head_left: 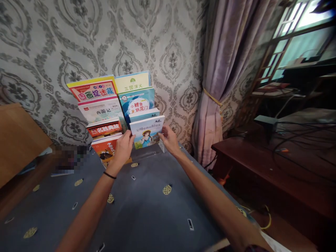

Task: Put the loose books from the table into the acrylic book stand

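Between my two hands is a picture book with a pale blue cover and a girl in a yellow hat. My left hand is closed on its left edge, and my right hand grips its right edge. It stands tilted at the front of the right column of books. Behind it rise a blue book with a white circle and a pale yellow-green book. To the left, another column holds an orange book, a red book, a white-green book and a pink-red book. A white rack edge shows beneath.
A dark grey cloth with pineapple prints covers the surface. Patterned wallpaper is behind the books. A cardboard box stands at left. Rightward are a tied purple curtain and a dark red table with black cables.
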Motion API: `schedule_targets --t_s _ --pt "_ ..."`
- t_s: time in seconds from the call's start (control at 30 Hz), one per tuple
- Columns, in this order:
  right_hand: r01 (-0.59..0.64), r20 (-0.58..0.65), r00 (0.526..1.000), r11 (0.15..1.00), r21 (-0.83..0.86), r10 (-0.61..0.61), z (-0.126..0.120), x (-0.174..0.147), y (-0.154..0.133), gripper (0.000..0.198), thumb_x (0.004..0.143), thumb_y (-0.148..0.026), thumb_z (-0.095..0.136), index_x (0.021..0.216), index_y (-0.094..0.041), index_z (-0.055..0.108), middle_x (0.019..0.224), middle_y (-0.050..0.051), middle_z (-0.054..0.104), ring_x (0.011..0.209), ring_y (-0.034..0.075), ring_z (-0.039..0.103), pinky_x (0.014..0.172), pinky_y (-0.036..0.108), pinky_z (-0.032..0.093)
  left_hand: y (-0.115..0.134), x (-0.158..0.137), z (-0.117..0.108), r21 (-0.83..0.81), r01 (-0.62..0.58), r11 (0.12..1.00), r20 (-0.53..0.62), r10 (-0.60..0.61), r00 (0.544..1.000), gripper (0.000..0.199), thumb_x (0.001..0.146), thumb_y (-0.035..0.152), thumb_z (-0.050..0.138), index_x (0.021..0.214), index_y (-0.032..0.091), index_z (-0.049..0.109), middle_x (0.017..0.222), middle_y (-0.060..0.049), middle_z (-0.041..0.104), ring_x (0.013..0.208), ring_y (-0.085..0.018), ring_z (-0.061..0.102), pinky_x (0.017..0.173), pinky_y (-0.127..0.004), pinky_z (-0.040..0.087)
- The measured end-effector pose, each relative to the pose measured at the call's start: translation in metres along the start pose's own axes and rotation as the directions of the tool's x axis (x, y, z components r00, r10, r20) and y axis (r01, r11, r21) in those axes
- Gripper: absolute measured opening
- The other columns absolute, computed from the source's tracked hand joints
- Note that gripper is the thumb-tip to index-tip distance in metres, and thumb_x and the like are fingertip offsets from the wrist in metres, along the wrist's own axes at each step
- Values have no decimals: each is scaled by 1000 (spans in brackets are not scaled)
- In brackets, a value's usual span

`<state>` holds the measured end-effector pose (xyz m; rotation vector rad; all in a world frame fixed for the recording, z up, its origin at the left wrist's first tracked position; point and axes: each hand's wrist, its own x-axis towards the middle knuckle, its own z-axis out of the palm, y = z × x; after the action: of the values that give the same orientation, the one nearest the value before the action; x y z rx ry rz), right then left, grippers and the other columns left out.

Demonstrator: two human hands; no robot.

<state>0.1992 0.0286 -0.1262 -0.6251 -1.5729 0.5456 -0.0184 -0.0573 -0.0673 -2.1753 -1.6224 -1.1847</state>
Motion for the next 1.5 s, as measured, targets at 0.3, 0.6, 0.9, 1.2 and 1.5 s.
schedule_targets --t_s 0.3,0.6,0.9,1.2,1.5 --pt "-49 -3 999 994 -94 49 1 -4 30 25 86 -29 56 110 -22 55 103 9 72 94 26 70 85 44 59 6 -1 24 189 130 973 73 -146 987 9 100 21 47 93 19 52 93 -9 70 87 -23 68 71 -29 46" --pt "-40 -42 999 977 -210 32 -4 -6 39 17 88 -37 57 96 -24 65 103 9 63 96 28 63 81 45 58 0 -7 48 220 244 945 157 -281 947 8 99 18 48 103 17 55 95 -12 72 88 -24 71 71 -29 47" --pt "-45 -45 998 972 -230 35 -3 -5 46 21 89 -34 55 103 -24 67 98 7 63 89 25 64 79 43 58 3 -7 53 195 347 917 194 -383 903 14 101 20 43 113 16 50 102 -15 73 92 -24 72 73 -29 48" --pt "-74 -115 992 966 -249 47 1 -12 56 32 85 -36 56 111 -18 61 98 10 67 87 25 64 81 46 56 11 -6 54 213 436 874 190 -475 859 17 101 19 43 117 13 44 103 -20 73 97 -29 73 72 -32 49" --pt "-92 -143 988 961 -261 56 4 -14 54 30 84 -34 55 109 -19 61 96 9 68 85 25 64 80 44 55 12 -9 53 254 436 863 201 -488 849 18 102 23 40 117 15 47 99 -19 74 96 -29 73 74 -33 50"
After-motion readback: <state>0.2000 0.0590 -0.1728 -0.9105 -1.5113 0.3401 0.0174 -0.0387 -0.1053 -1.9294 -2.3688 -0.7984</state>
